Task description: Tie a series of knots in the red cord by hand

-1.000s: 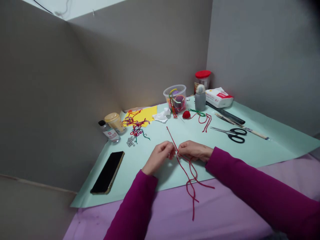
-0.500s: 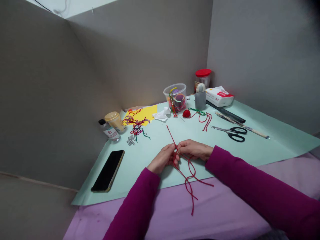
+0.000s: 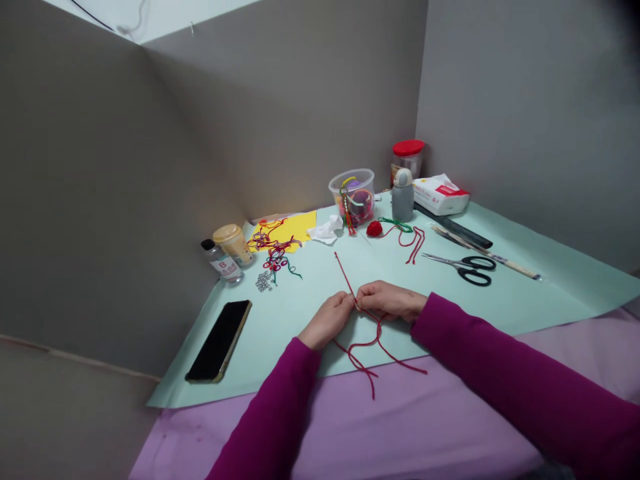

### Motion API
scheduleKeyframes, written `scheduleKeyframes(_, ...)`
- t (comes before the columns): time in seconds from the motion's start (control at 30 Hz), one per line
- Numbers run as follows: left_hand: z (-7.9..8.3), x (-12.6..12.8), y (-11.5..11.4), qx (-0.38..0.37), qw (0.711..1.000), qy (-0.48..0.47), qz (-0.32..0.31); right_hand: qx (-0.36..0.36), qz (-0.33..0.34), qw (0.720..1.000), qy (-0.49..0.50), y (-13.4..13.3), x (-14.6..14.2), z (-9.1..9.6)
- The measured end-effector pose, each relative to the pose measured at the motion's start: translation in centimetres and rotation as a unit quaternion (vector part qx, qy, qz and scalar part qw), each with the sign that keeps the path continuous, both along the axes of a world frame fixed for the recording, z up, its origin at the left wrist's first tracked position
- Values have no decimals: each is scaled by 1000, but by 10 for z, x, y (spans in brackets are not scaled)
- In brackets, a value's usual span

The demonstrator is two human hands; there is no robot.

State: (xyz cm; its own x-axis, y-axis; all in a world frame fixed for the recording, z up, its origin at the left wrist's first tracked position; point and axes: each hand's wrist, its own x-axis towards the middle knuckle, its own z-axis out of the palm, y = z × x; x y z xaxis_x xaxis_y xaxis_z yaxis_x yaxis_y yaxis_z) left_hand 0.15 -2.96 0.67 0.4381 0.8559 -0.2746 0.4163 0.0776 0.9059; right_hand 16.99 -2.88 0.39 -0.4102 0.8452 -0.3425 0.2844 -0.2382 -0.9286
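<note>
Red cord [image 3: 345, 272] runs through the pinched fingers of both hands, above the front of the green sheet. My left hand [image 3: 331, 316] is closed on it from the left, and my right hand [image 3: 387, 299] pinches it from the right, the fingertips nearly touching. One thin end of the cord points away from me past the fingers. Several loose strands curve toward me below the hands, over the sheet's front edge. Any knot between the fingertips is too small to make out. Black-handled scissors [image 3: 463, 265] lie to the right of my right hand.
A phone [image 3: 220, 341] lies at left, near a small bottle [image 3: 223, 263], a lidded tub [image 3: 233, 244] and metal rings [image 3: 264, 281]. Behind are yellow paper [image 3: 300, 225] with threads, a clear tub [image 3: 336, 189], a red yarn ball [image 3: 374, 229], a grey bottle [image 3: 403, 202] and a tissue pack [image 3: 440, 195].
My left hand has turned and its fingers have closed up against the right fingertips. The loose strands below have shifted, with one now trailing out from under my left hand.
</note>
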Motion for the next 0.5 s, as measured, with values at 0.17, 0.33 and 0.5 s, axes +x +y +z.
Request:
scheduleKeyframes(0.17,4,0,4,-83,996,-34,-8,22,4,1000,-20,-1,-3,0)
scheduleKeyframes(0.33,3,2,5,-68,997,-20,9,48,11,998,-42,2,-2,-4)
scheduleKeyframes(0.5,2,3,5,-51,998,-5,28,110,-6,990,-88,0,5,5)
